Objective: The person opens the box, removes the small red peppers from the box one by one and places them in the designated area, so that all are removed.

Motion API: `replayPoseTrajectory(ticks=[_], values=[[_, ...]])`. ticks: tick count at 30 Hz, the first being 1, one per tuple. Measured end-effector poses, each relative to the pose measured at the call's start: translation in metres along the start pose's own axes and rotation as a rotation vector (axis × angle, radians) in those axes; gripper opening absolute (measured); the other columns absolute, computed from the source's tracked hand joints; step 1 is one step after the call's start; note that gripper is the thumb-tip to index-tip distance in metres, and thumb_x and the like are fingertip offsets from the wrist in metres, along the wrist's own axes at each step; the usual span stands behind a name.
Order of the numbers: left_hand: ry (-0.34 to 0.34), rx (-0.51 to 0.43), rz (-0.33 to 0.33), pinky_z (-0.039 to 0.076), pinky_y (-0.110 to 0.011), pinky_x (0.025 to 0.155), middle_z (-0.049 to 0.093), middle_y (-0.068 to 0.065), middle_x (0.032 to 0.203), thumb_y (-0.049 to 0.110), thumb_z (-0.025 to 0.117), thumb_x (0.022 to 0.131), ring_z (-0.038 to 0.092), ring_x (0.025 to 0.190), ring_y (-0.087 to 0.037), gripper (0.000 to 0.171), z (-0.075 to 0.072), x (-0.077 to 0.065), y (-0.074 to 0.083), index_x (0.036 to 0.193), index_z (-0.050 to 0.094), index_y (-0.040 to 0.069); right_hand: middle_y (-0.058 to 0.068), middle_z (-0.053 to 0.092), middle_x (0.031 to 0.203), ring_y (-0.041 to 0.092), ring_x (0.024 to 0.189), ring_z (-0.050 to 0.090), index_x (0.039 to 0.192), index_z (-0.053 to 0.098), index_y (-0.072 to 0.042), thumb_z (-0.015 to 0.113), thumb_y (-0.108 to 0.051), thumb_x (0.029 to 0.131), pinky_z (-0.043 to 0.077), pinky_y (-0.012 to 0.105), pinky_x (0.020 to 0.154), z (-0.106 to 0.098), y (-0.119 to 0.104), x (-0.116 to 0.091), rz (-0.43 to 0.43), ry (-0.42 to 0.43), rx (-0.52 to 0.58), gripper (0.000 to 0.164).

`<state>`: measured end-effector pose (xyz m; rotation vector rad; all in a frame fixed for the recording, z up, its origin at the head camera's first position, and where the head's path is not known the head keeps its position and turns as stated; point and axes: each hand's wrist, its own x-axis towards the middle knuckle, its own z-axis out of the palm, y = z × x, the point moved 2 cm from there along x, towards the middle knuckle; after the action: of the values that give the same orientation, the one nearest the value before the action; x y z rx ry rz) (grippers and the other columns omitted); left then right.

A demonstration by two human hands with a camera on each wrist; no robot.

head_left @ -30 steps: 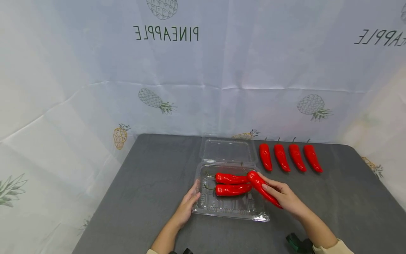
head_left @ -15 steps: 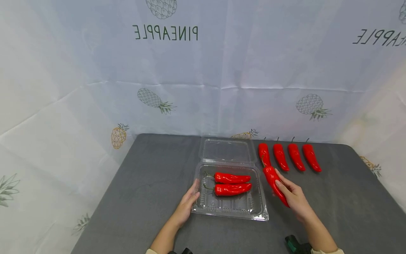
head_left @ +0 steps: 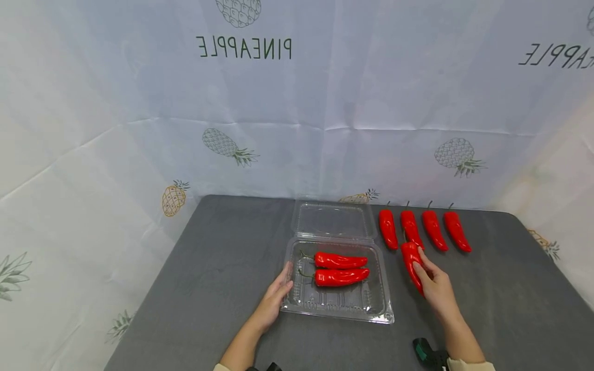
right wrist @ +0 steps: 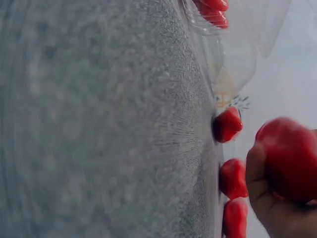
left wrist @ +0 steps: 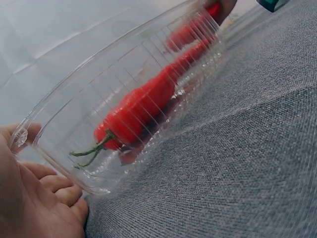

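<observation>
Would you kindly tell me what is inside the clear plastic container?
Inside the clear plastic container, two red peppers lie side by side. The patch directly beneath them is covered, so I cannot tell whether anything small lies there.

Two peppers point(head_left: 341, 277) lie in the container point(head_left: 325, 305), left of four others point(head_left: 432, 230).

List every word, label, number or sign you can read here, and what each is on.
"PINEAPPLE", mirror-reversed, on the pale cloth backdrop, upper left of the head view.
"APPLE", also reversed, on the same backdrop; the right picture edge cuts off its start.
Clear plastic clamshell container: a small round corner mark, too small to read.
</observation>
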<state>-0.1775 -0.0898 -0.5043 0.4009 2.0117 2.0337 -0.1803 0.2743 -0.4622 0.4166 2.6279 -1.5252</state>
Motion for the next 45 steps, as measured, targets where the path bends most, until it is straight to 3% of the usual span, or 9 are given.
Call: replayPoseTrajectory(ticks=[3, 6, 18, 24, 28, 38, 45], values=[[0.003, -0.003, 0.000, 0.015, 0.001, 0.099, 0.007, -0.020, 0.155, 0.021, 0.036, 0.100, 0.002, 0.144, -0.032, 0.060, 0.000, 0.000, 0.000, 0.147, 0.009, -0.004, 0.028, 0.015, 0.152, 0.042, 0.131, 0.026, 0.148, 0.007, -0.023, 0.034, -0.040, 0.099, 0.037, 0.052, 0.103, -0.001, 0.003, 0.004, 0.004, -0.016, -0.104, 0.059], [0.004, -0.004, 0.002, 0.016, 0.000, 0.098, 0.007, -0.021, 0.155, 0.020, 0.036, 0.100, 0.003, 0.144, -0.032, 0.060, 0.000, 0.000, 0.000, 0.147, 0.009, -0.005, 0.032, 0.015, 0.150, 0.047, 0.130, 0.024, 0.148, 0.002, -0.021, 0.033, -0.039, 0.099, 0.031, 0.062, 0.103, -0.001, 0.005, 0.009, 0.014, -0.044, -0.197, 0.060], [0.011, 0.010, -0.004, 0.014, 0.001, 0.099, 0.008, -0.019, 0.155, 0.022, 0.036, 0.100, 0.002, 0.144, -0.031, 0.060, 0.000, -0.001, 0.001, 0.148, 0.009, -0.004, 0.037, 0.020, 0.145, 0.052, 0.132, 0.023, 0.148, 0.005, -0.008, 0.038, -0.027, 0.099, 0.021, 0.063, 0.107, 0.002, 0.012, 0.018, -0.029, -0.093, -0.314, 0.062], [0.016, 0.019, -0.001, 0.013, 0.001, 0.099, 0.008, -0.020, 0.155, 0.022, 0.036, 0.100, 0.002, 0.144, -0.031, 0.060, 0.000, -0.001, 0.002, 0.148, 0.010, -0.004, 0.043, 0.039, 0.125, 0.052, 0.110, 0.044, 0.144, 0.015, 0.003, 0.044, -0.020, 0.096, 0.038, 0.061, 0.093, 0.006, 0.009, 0.020, -0.102, -0.039, -0.389, 0.060], [0.017, 0.018, -0.003, 0.013, 0.001, 0.098, 0.009, -0.020, 0.155, 0.022, 0.036, 0.100, 0.002, 0.144, -0.032, 0.060, 0.000, 0.000, 0.002, 0.148, 0.010, -0.004, 0.040, 0.040, 0.117, 0.044, 0.100, 0.045, 0.143, 0.016, 0.005, 0.047, -0.019, 0.095, 0.043, 0.053, 0.081, 0.007, 0.008, 0.019, -0.099, -0.023, -0.406, 0.062], [0.016, 0.016, -0.011, 0.012, 0.001, 0.098, 0.008, -0.019, 0.155, 0.023, 0.036, 0.100, 0.002, 0.144, -0.031, 0.060, 0.000, 0.000, 0.002, 0.148, 0.010, -0.003, 0.039, 0.037, 0.121, 0.048, 0.109, 0.038, 0.144, 0.016, 0.004, 0.042, -0.025, 0.097, 0.040, 0.059, 0.087, 0.005, 0.009, 0.020, -0.081, -0.030, -0.421, 0.061], [0.016, 0.017, -0.012, 0.012, 0.001, 0.098, 0.008, -0.019, 0.155, 0.023, 0.036, 0.100, 0.002, 0.144, -0.031, 0.060, -0.001, 0.001, 0.001, 0.148, 0.009, -0.003, 0.040, 0.035, 0.124, 0.050, 0.113, 0.036, 0.144, 0.016, 0.006, 0.039, -0.021, 0.097, 0.035, 0.062, 0.092, 0.004, 0.009, 0.021, -0.100, -0.042, -0.417, 0.059]])
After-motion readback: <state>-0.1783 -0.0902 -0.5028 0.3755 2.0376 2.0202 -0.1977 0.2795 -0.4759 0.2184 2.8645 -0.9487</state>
